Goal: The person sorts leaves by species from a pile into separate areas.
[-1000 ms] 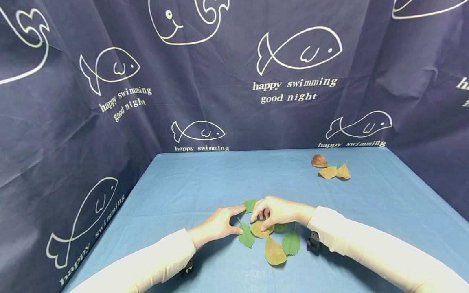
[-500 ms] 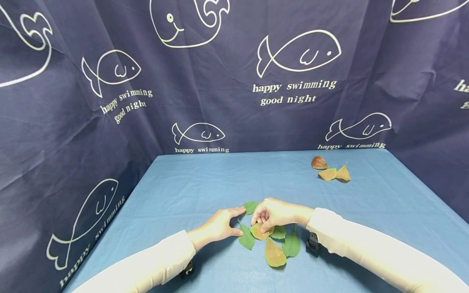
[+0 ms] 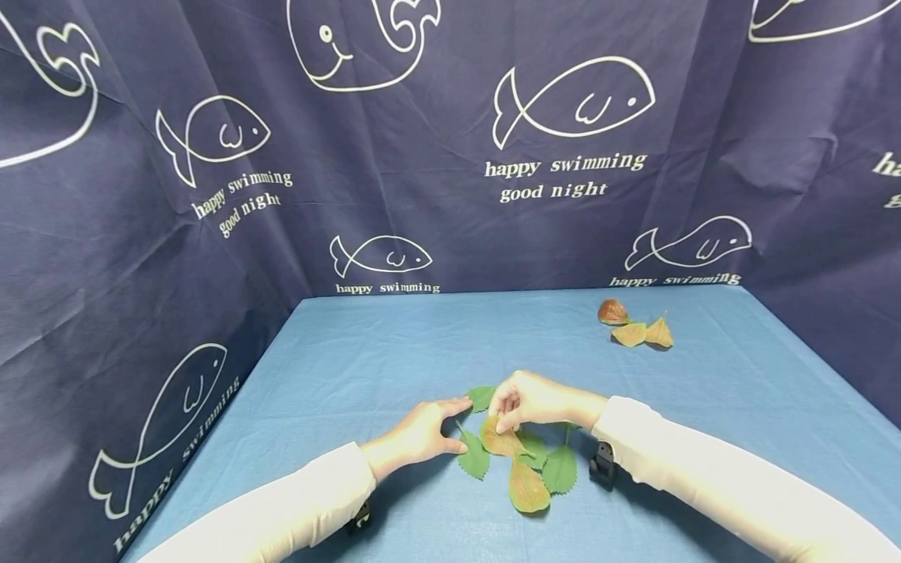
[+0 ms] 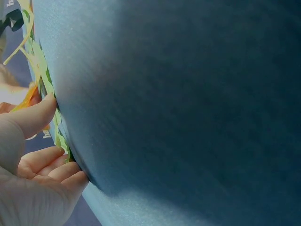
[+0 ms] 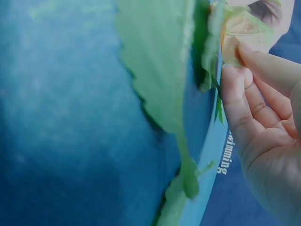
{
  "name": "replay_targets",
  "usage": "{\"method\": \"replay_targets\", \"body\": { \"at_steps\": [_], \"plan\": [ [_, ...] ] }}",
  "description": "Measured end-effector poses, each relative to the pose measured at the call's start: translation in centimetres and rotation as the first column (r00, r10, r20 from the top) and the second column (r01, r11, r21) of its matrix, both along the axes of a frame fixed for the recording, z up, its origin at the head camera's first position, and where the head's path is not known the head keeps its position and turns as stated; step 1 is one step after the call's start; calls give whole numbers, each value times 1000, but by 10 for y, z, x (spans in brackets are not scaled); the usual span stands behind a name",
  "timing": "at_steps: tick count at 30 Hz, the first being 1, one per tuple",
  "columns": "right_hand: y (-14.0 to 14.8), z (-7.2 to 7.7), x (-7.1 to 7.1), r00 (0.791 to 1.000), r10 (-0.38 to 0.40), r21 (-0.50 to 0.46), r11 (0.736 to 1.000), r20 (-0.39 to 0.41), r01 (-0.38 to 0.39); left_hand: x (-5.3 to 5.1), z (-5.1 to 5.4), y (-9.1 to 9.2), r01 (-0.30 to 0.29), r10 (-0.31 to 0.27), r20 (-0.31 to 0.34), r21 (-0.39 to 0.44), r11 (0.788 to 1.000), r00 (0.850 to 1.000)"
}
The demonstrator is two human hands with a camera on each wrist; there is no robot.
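Yellowish leaf (image 3: pixel 501 443): pinched in fingers of right hand (image 3: pixel 533 399). Left of it: green leaf (image 3: pixel 475 457); left hand (image 3: pixel 420 431), fingers extended.

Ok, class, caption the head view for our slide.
Right hand pinching a yellow-brown leaf, left hand touching green serrated leaves.

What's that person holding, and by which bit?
The right hand pinches a yellow-brown leaf by its edge. The left hand seems only to touch green leaves, not hold them.
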State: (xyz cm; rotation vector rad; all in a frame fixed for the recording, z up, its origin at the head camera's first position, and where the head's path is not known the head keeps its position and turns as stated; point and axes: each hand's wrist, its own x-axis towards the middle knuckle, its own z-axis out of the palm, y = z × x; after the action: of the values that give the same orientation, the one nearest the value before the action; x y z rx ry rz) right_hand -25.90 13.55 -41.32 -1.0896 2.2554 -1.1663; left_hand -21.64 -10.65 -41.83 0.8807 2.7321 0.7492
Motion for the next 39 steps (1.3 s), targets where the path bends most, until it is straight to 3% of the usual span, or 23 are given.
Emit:
{"method": "replay_targets", "body": {
  "at_steps": [7,22,33,39],
  "plan": [
    [10,5,-10,999,-45,-113,992,28,47,0,1,0,2,-2,-9,7,1000,1000],
    [33,24,-22,973,-223,-153,961,56,229,-2,-2,-1,2,-2,-16,-12,1000,1000],
    [57,28,-39,930,-367,-171,915,30,366,-1,0,0,-10,10,5,-12,1000,1000],
    [71,30,-49,889,-457,-192,871,13,451,-1,-1,0,-14,14,8,-13,1000,1000]
  ]
}}
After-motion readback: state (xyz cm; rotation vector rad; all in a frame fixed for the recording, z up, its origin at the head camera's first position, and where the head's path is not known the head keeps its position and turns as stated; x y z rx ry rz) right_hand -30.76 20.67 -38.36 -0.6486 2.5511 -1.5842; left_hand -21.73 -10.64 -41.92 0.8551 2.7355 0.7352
